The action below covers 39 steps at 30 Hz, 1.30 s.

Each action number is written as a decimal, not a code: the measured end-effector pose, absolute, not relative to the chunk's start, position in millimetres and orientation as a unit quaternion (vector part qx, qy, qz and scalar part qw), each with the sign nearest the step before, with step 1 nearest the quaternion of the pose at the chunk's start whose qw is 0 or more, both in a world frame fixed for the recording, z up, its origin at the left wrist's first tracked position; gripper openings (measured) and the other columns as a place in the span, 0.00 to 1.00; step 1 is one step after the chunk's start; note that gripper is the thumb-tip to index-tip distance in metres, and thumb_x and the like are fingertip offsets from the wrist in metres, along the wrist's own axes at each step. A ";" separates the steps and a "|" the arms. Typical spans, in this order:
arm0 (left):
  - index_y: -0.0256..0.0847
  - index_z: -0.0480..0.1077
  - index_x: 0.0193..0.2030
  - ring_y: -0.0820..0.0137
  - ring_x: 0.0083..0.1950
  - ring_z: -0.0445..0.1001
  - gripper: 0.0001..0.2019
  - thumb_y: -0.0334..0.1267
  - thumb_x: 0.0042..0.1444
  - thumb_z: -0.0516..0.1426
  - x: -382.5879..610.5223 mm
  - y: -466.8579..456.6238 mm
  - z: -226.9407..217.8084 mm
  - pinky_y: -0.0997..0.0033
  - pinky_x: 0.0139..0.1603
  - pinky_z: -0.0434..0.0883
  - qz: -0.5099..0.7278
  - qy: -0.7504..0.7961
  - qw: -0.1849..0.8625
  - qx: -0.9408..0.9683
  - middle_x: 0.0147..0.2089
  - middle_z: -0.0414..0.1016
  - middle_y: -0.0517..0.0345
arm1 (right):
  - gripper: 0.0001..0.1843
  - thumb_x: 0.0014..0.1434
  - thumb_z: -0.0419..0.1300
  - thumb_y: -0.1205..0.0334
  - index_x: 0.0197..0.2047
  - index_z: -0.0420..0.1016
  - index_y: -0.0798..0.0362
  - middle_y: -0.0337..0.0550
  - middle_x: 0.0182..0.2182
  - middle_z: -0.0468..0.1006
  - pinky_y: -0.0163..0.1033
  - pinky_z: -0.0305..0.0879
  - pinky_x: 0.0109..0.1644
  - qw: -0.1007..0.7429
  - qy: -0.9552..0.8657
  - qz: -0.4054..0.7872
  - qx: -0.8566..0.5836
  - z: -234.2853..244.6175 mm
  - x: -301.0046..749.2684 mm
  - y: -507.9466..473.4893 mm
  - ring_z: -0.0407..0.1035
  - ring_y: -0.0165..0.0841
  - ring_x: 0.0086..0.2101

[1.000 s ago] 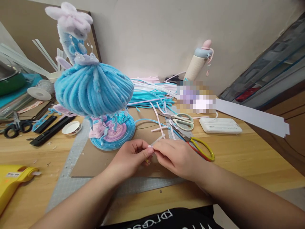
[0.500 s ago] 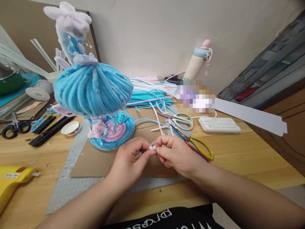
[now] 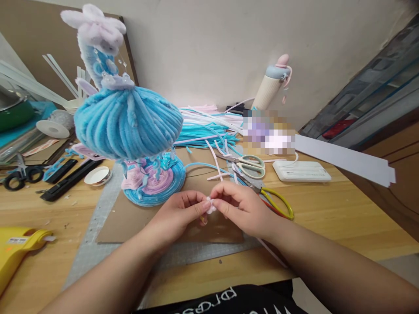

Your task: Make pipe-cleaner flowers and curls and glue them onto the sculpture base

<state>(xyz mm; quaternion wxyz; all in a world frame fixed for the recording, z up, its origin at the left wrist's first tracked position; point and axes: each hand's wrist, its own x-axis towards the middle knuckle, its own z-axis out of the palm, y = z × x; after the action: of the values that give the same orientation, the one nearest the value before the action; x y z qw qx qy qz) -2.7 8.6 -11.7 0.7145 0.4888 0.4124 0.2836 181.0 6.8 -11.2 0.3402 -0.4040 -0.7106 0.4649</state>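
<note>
Pale-pink, one fuzzy piece [image 3: 211, 208] is clamped by one left grip [image 3: 183, 211] and one right grip [image 3: 244, 209].

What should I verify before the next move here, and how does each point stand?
1. Left hand pinches the pale piece: ok.
2. Right hand has its fingers on it too: ok.
3. Piece's full shape visible: not ok, fingers cover part of it.
4. Blue model upright: ok.
5. Yellow scissors clear of the right forearm: cannot tell, they overlap in view.
6. Yellow tool apart from both hands: ok.
</note>
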 end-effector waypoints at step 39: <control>0.37 0.68 0.31 0.74 0.28 0.67 0.12 0.45 0.53 0.58 -0.2 7.5 -11.7 0.75 0.31 0.61 0.293 0.458 0.646 0.536 0.26 0.70 0.61 | 0.10 0.59 0.53 0.60 0.29 0.65 0.54 0.34 0.21 0.64 0.30 0.51 0.23 0.322 -0.652 0.534 -0.431 -21.1 173.5 8.2 0.56 0.24 0.21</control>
<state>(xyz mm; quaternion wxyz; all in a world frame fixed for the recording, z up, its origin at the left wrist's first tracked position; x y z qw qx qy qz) -0.2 7.5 -11.7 0.6459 0.5356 0.4584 0.2930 173.5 8.2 -21.1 0.3219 -0.4315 -0.6524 0.5335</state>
